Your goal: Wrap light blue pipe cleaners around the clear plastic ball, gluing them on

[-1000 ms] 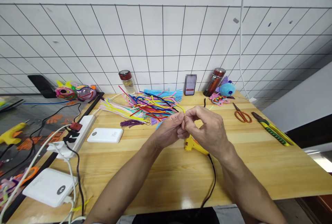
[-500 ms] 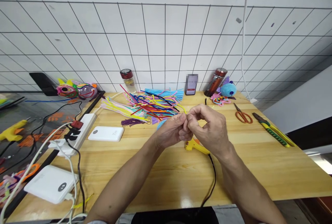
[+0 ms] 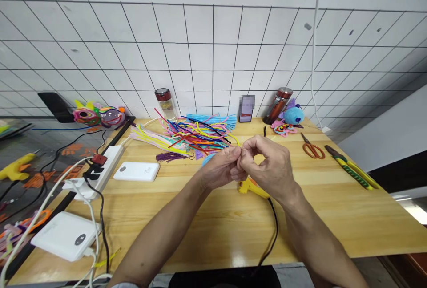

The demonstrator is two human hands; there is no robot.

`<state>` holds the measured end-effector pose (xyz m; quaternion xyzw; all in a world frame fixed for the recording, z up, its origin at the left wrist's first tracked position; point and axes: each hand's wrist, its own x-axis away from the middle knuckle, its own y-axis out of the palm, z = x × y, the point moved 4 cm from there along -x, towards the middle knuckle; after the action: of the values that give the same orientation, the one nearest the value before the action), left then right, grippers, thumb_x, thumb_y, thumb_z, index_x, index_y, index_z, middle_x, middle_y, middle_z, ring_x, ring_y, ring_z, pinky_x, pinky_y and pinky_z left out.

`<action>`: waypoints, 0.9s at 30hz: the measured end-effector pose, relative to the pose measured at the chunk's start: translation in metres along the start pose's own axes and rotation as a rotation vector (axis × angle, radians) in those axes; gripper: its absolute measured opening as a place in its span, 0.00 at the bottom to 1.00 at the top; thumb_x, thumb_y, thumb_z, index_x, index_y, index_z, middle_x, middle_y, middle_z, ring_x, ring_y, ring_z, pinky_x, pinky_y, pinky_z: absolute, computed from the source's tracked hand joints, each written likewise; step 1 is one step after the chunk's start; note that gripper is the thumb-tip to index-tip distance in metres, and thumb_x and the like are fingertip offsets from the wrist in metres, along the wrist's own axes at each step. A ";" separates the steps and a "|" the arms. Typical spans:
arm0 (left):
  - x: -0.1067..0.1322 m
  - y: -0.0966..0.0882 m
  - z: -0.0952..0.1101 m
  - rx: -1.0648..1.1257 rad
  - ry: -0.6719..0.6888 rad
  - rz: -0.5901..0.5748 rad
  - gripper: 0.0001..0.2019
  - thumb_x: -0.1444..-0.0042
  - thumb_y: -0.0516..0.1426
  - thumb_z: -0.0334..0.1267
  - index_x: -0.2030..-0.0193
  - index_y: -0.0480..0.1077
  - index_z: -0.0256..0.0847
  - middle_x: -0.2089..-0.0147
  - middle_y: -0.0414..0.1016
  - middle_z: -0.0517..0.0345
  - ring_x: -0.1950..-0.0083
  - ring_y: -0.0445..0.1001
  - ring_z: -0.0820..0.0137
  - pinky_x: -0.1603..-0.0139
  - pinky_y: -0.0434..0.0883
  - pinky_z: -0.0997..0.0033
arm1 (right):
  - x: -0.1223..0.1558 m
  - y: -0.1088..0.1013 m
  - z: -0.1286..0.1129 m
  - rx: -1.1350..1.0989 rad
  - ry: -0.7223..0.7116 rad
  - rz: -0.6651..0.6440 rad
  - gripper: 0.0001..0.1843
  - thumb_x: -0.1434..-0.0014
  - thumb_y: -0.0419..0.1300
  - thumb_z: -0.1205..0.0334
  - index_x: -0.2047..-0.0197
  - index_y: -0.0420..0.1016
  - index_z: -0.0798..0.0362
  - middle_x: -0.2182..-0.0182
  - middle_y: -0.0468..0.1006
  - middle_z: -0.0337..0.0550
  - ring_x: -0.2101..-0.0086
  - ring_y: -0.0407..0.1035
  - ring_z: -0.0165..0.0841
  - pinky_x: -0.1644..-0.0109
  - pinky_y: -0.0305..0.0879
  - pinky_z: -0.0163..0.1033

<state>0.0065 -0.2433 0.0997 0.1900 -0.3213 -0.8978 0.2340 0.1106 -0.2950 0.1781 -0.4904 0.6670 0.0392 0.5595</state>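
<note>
My left hand (image 3: 223,168) and my right hand (image 3: 267,161) meet above the middle of the table, with thumbs and fingertips pinched together. A yellow pipe cleaner (image 3: 235,138) runs into the pinch between them; the fingers hide most of it. Behind my left hand, part of a light blue round thing (image 3: 208,159) shows. Beneath my right hand lies a yellow glue gun (image 3: 250,187), partly covered, its black cord trailing to the front edge. Just beyond the hands is a heap of coloured pipe cleaners (image 3: 196,133).
Scissors (image 3: 312,149) and green-yellow pliers (image 3: 350,170) lie at right. A phone (image 3: 246,109), a thermos (image 3: 278,105) and a glass bottle (image 3: 166,104) stand along the wall. On the left are power banks (image 3: 136,171), a power strip (image 3: 105,170) and cables. A blue ball craft (image 3: 293,114) sits back right.
Both hands stay pinched together in nearly the same place. My right fingers have shifted very slightly, and the camera view has moved a touch.
</note>
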 end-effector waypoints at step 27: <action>0.000 0.000 0.001 0.021 0.016 -0.001 0.30 0.42 0.71 0.60 0.77 0.67 0.38 0.83 0.56 0.69 0.81 0.54 0.79 0.75 0.62 0.78 | 0.003 0.001 0.003 -0.044 0.056 -0.081 0.07 0.35 0.60 0.70 0.65 0.74 0.49 0.73 0.80 0.36 0.72 0.76 0.31 0.64 0.72 0.37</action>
<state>0.0059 -0.2429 0.1009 0.1997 -0.3287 -0.8929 0.2342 0.1125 -0.2942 0.1741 -0.5302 0.6609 0.0174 0.5308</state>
